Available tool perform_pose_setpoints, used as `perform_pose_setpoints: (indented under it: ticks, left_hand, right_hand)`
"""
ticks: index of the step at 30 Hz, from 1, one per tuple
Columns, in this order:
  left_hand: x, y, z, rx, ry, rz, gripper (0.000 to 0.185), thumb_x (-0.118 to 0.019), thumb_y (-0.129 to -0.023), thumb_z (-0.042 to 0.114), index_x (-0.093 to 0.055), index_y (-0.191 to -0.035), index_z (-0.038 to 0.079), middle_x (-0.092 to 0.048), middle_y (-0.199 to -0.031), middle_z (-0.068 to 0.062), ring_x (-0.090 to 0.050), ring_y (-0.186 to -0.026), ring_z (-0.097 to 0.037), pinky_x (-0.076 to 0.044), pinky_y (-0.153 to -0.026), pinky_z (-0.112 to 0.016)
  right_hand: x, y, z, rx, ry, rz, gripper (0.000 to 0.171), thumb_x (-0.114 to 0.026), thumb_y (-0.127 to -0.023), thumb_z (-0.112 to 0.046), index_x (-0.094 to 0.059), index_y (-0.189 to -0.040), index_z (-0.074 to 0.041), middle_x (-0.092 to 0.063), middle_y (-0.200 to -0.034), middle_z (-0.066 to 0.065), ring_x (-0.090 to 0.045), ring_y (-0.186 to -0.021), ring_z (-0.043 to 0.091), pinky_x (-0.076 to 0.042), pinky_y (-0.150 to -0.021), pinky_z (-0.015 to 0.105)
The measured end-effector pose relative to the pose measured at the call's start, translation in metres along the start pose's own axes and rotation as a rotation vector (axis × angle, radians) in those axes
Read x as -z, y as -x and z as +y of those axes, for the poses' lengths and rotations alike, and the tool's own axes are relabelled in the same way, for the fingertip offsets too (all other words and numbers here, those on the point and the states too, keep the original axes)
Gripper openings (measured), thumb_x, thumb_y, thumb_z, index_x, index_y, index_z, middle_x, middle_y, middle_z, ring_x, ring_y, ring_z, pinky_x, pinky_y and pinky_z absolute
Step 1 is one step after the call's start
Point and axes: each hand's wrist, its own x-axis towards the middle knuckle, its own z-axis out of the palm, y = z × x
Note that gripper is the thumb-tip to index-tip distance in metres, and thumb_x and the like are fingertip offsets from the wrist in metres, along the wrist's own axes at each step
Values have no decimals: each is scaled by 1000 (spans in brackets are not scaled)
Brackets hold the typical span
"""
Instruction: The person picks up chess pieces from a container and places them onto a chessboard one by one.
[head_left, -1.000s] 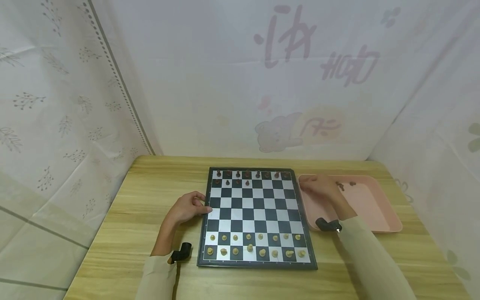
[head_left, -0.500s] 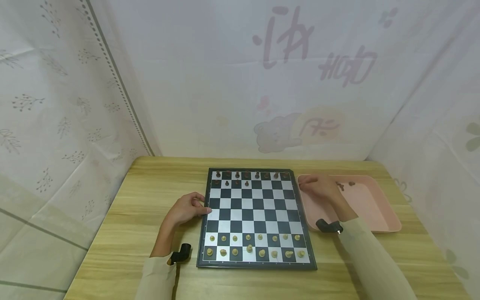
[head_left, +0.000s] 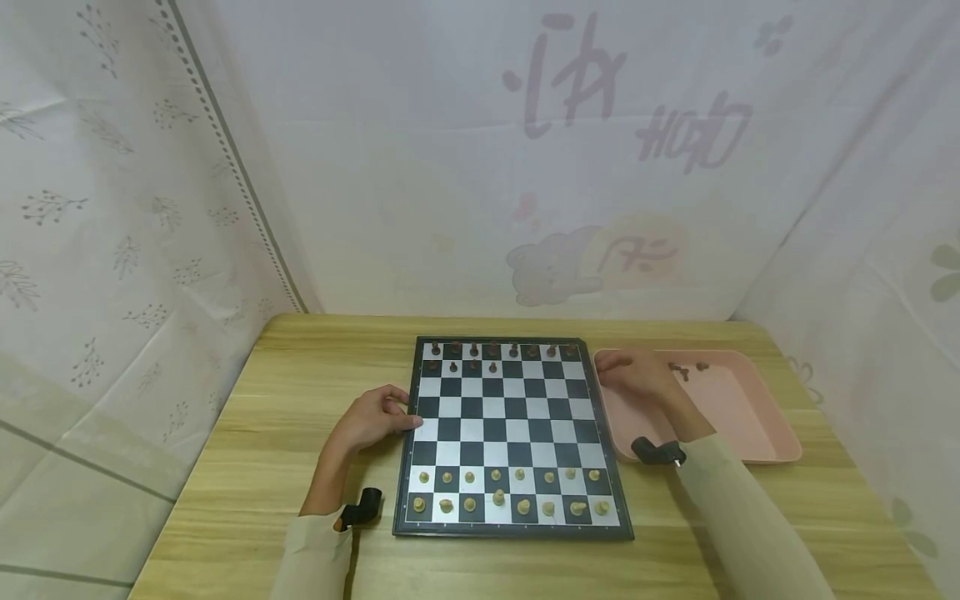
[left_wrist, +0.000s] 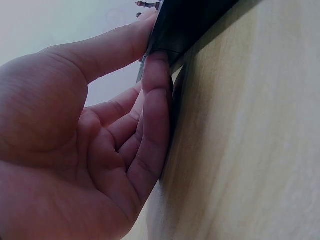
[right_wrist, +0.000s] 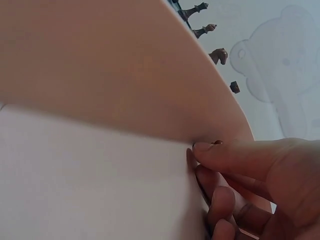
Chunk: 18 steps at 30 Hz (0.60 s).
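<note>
A black-and-white chessboard (head_left: 493,407) lies on the wooden table. My left hand (head_left: 374,417) holds its left edge, thumb on top and a bent finger (left_wrist: 156,115) against the side in the left wrist view. My right hand (head_left: 639,377) is down in the far left corner of the pink tray (head_left: 738,417). In the right wrist view its thumb (right_wrist: 230,155) and index finger pinch a small brown chess piece (right_wrist: 218,143), mostly hidden. Light pieces (head_left: 498,497) fill the two near rows. Dark brown pieces (head_left: 492,350) stand along the far row, with several pawns (head_left: 492,367) before them at left.
Several loose brown pieces (head_left: 702,366) lie in the tray near its far wall. The tray stands close to the board's right edge. Patterned cloth (head_left: 420,167) hangs behind the table and along both sides.
Both hands keep their places at the board's edge and in the tray. The view shifts very slightly.
</note>
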Motion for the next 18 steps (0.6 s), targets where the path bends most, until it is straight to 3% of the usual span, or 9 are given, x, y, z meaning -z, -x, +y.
perform_pose_setpoints:
  ticks: [9,18]
  left_hand:
    - [0,0,-1,5,-3,1,47,-93,-90,17,-70,-126,-2,-70,-89,-8,-61,-83,-26,-47,-78,-38]
    - [0,0,0,4,-8,-1,47,-93,-90,17,-70,-125,-3,-71,-88,-8,-62,-83,-26,-47,-79,-38]
  right_hand:
    - [0,0,-1,3,-24,0,23,-82,-98,-19,-85,-115,-4,-73,-138,21,-57,-140,47,-37,-117,64]
    - [3,3,-1,12,-17,-19,28,-80,-101,-25,-84,-121,-5,-70,-143,21,-56,-142,48,-35,-118,65]
